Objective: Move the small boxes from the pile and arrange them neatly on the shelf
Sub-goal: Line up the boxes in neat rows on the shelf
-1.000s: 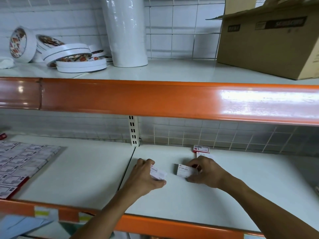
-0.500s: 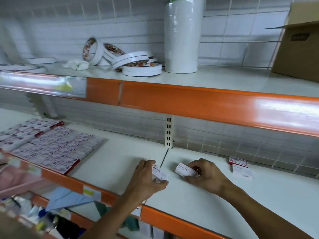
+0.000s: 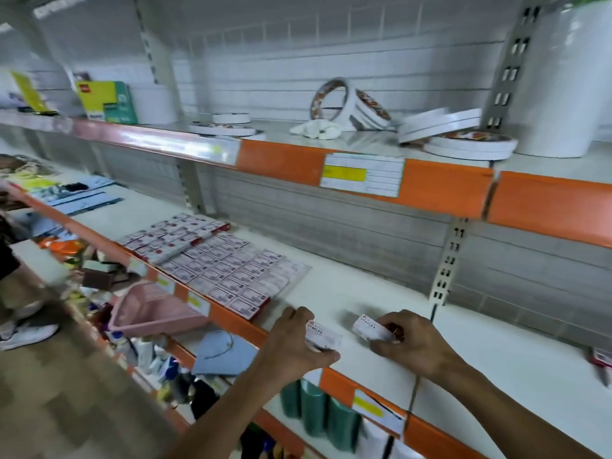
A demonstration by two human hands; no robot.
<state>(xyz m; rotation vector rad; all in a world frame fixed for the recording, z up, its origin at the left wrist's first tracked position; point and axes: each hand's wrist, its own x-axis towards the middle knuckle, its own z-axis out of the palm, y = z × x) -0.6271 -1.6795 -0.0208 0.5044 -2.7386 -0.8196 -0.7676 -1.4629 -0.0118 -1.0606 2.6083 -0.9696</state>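
Carrying step in hand: two small staple boxes on the way toward the arranged rows. Left hand (image 3: 294, 346) gripping one staple box (image 3: 323, 333), fingers curled over its far edge and thumb under the near edge, just above the front of the white shelf (image 3: 347, 289). Right hand (image 3: 414, 342) pinching a second staple box (image 3: 371, 327) by its right end, thumb below and fingers behind, label turned upward. Both boxes close to each other but apart, low over the shelf board; impossible to tell whether resting on it or lifted a little. To the left on the same shelf, the arranged boxes (image 3: 225, 270) lying flat in neat rows, edge to edge, with a raised second layer at the far left end. At the far right edge of the picture, one more box (image 3: 601, 356) only partly visible, probably the rest of the pile.

Next move, as a judgement: both boxes to be brought left to the open right border of the rows, turned to the same direction as the neighbours, put down flat and pushed until touching. Care needed not to disturb the laid rows.
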